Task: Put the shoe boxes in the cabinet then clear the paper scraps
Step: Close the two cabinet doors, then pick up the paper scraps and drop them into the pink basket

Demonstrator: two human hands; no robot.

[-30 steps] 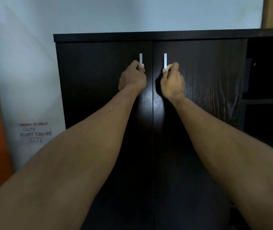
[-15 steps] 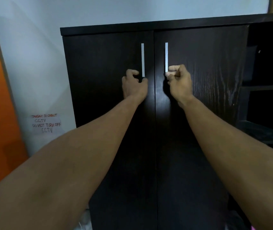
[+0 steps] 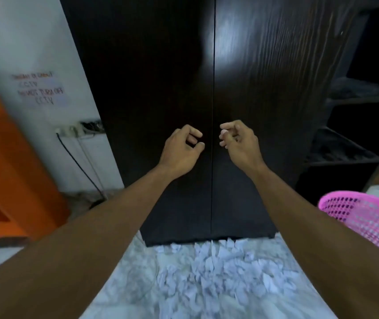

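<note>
Two dark doors of the cabinet (image 3: 151, 93) fill the middle of the head view, shut, with only a thin seam between them. Right of the cabinet stand open dark shelves (image 3: 354, 143). Left of the cabinet runs a white wall (image 3: 22, 42) carrying a handwritten notice (image 3: 37, 88) about CCTV, with a power strip (image 3: 77, 131) and a black cable (image 3: 80, 166) hanging just beside the cabinet's left edge; farther left is an orange surface (image 3: 4, 157). On the pale floor (image 3: 119, 284) at the foot of the cabinet lies a heap of paper scraps (image 3: 218, 272), its far edge touching the base of the doors. Right of the cabinet's foot, at the frame edge, sits a pink mesh basket (image 3: 368, 219). No shoe boxes show in this view. Both bare forearms reach toward the cabinet. The left hand (image 3: 181, 148) floats just left of the door seam, fingers loosely curled, its grip holding nothing. The right hand (image 3: 239, 143) floats just right of the seam, fingers likewise loosely curled, its grip also empty. Whether either hand touches the doors cannot be told.
</note>
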